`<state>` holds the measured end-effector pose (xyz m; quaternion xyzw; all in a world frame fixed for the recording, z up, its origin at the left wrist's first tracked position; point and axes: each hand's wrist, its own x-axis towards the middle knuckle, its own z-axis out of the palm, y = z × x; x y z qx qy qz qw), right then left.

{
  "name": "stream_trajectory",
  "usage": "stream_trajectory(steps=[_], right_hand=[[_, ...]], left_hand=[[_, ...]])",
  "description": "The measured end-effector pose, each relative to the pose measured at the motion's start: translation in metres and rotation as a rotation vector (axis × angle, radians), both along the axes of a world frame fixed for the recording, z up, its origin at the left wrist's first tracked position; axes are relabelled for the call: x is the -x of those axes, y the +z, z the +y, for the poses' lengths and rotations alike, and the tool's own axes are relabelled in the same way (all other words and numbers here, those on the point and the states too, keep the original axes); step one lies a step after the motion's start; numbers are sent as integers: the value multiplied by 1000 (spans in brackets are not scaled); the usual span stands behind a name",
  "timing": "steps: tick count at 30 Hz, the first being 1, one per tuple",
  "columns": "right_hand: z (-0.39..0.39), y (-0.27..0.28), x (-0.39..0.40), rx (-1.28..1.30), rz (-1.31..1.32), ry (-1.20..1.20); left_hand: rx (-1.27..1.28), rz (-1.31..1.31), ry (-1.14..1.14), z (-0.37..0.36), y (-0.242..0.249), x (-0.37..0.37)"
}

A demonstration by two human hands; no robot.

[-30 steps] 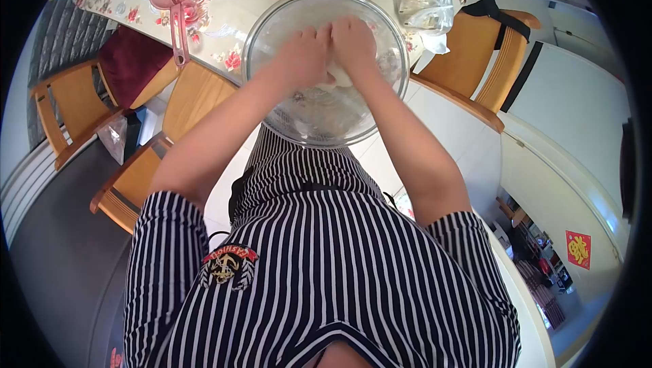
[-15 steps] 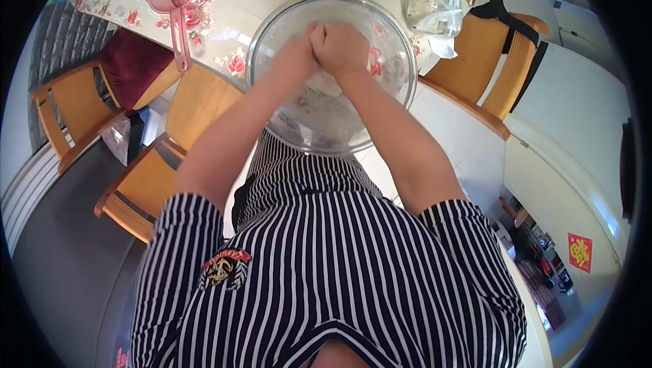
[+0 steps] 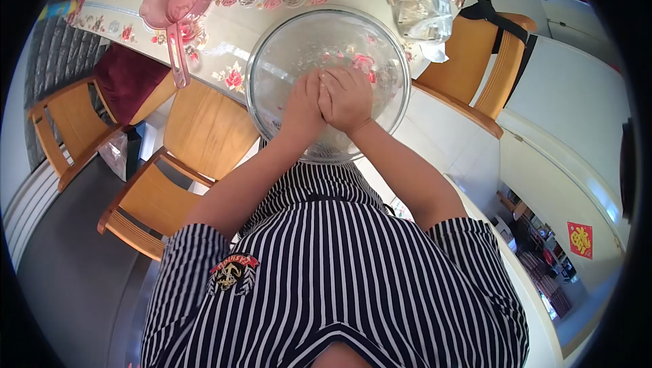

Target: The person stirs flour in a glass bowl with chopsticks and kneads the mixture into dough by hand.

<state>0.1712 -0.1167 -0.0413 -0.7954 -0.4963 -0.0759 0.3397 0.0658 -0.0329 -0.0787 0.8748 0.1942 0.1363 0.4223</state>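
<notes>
Both hands pressed side by side inside a clear glass bowl, knuckles up, fingers curled downward and tucked out of sight. Left hand on the left, right hand just beside it, thumbs and index edges touching along the middle. Wrists bent slightly, forearms converging from the shoulders in a narrow V over a striped shirt. Cannot tell what lies under the palms: hidden by the backs of the hands, so whether anything is gripped stays unclear. Bowl resting at the near edge of the bench, which wears a floral cloth; smears and specks clinging to the bowl's inner wall. Pink scoop with a long handle to the left of the bowl, well apart from the hands. Crumpled clear plastic bag beyond the bowl's right rim, near it. Wooden chairs on both sides: one to the left below the bench edge, another to the right with a dark strap over its back.
</notes>
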Motion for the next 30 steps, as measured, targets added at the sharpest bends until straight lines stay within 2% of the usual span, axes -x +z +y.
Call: stream_trajectory(steps=[1, 2, 3, 4, 6, 7, 8, 9, 10, 11, 12, 13, 14, 15, 16, 17, 18, 19, 20, 21, 23, 25, 27, 29, 30], right_hand=[[5, -4, -7, 7, 9, 7], [11, -8, -18, 127, 28, 34], [14, -13, -24, 251, 49, 61], [18, -16, -28, 254, 52, 66], [37, -19, -41, 567, 119, -19], [47, -13, -42, 561, 112, -21], [60, -3, -42, 675, 315, -178], [71, 3, -46, 777, 519, -336], [68, -18, -52, 763, 509, -337], [56, -57, -56, 583, 562, -278], [49, -58, -52, 494, 589, -254], [41, -58, -48, 407, 614, -227], [32, -24, -27, 322, 448, -211], [24, -13, -9, 283, 370, -204], [15, 0, 9, 244, 290, -201], [9, -5, 23, 249, 406, -263], [5, -8, 33, 255, 524, -324], [5, -9, 38, 259, 532, -324], [7, -11, 41, 82, 384, -307], [8, -14, 44, -90, 243, -287], [18, -27, 31, -18, 201, -261], [30, -34, 11, 56, 152, -242], [47, -29, -16, 260, 137, -206], [60, -33, -35, 246, 109, -268], [61, -36, -40, 256, 90, -340]], left_hand=[[-55, 41, 17, 2, -3, -3], [-109, 79, 32, 4, -6, -6], [-99, 90, 34, 4, -9, -7], [-86, 184, 4, 9, -14, -14], [-97, 251, -17, 37, -24, -40], [137, 296, -120, 55, -29, -48], [370, 338, -223, 68, -30, -55], [358, 328, -221, 81, -25, -63], [277, 462, -332, 95, -14, -74], [195, 596, -444, 105, 2, -84], [189, 591, -451, 104, 31, -87], [-46, 583, -534, 94, 68, -83], [-281, 570, -608, 85, 91, -75], [-280, 573, -614, 78, 91, -62], [-311, 451, -527, 72, 81, -46], [-340, 329, -439, 65, 69, -32], [-334, 335, -446, 54, 58, -16], [-208, 258, -387, 45, 44, -1], [-84, 184, -323, 40, 31, 7], [-77, 201, -322, 35, 19, 11], [27, 218, -122, 32, 2, 14], [58, 161, -125, 49, -16, -5], [80, 87, -120, 65, -25, -28], [314, 246, -228, 84, -15, -51], [305, 248, -235, 89, -1, -63]])
